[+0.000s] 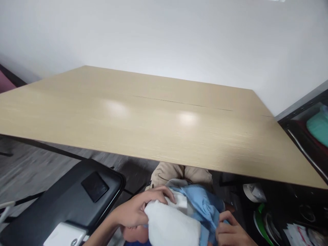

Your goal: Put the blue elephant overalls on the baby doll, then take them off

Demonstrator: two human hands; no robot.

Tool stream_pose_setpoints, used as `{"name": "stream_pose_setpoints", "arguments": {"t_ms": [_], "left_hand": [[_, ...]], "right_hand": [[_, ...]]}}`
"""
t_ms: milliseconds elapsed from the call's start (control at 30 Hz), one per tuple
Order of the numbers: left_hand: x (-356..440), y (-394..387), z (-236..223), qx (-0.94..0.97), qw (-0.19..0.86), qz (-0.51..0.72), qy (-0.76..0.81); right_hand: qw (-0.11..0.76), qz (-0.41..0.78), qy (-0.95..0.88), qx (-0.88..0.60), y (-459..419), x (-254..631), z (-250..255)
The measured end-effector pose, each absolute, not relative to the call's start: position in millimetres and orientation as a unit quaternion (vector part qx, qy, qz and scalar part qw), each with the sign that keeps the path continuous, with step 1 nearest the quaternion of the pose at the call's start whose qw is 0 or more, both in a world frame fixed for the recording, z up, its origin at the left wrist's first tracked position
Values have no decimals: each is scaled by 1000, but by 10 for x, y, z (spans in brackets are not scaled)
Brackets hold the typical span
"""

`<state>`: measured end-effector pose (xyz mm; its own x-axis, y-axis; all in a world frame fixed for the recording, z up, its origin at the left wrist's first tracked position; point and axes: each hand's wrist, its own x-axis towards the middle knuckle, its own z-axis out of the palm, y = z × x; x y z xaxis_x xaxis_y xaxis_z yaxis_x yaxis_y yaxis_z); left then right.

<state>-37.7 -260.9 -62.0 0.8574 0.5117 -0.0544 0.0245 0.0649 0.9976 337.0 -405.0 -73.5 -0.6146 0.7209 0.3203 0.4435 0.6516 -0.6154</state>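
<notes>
Over my lap, below the table's front edge, lie a white fluffy cloth [174,223] and a light blue cloth [200,200]. My left hand [151,205] is closed on the upper left part of the white cloth, its fingers curled over the edge. At the right, my right hand [229,227] pinches the blue cloth near its right side. A smooth, rounded, skin-toned piece [135,234] shows under my left wrist; I cannot make out what it belongs to. My beige trousers [176,171] show beyond the cloths.
A pale wooden table [153,126] stretches ahead to a white wall [164,37]. On the left, a black padded chair [61,191] bears a dark flat phone-like slab [95,186] and a white box-shaped device [65,235]. Dark shelving at right holds a white roll [253,192] and a green-rimmed round item [261,223].
</notes>
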Motion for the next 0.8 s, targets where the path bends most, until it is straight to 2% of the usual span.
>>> {"name": "stream_pose_setpoints", "arguments": {"t_ms": [100, 200, 333, 433, 567, 667, 800], "left_hand": [[-377, -2574, -625, 652, 712, 195, 173], [-392, -2533, -518, 681, 700, 158, 146], [-467, -2482, -367, 684, 711, 93, 131], [-485, -2466, -407, 682, 677, 76, 267], [-404, -2447, -607, 696, 523, 61, 487], [-362, -2412, -721, 704, 499, -9, 505], [-344, -2367, -727, 713, 501, -60, 486]], "right_hand": [[330, 286, -839, -325, -4011, 3338, -788], [383, 352, -783, -342, -3904, 3311, -779], [323, 541, -670, -393, -3553, 3278, -576], [287, 625, -589, -423, -3158, 3133, -469], [163, 612, -621, -461, -2647, 2751, -587], [75, 591, -649, -473, -2356, 2442, -794], [47, 582, -638, -502, -2109, 2138, -1059]]}}
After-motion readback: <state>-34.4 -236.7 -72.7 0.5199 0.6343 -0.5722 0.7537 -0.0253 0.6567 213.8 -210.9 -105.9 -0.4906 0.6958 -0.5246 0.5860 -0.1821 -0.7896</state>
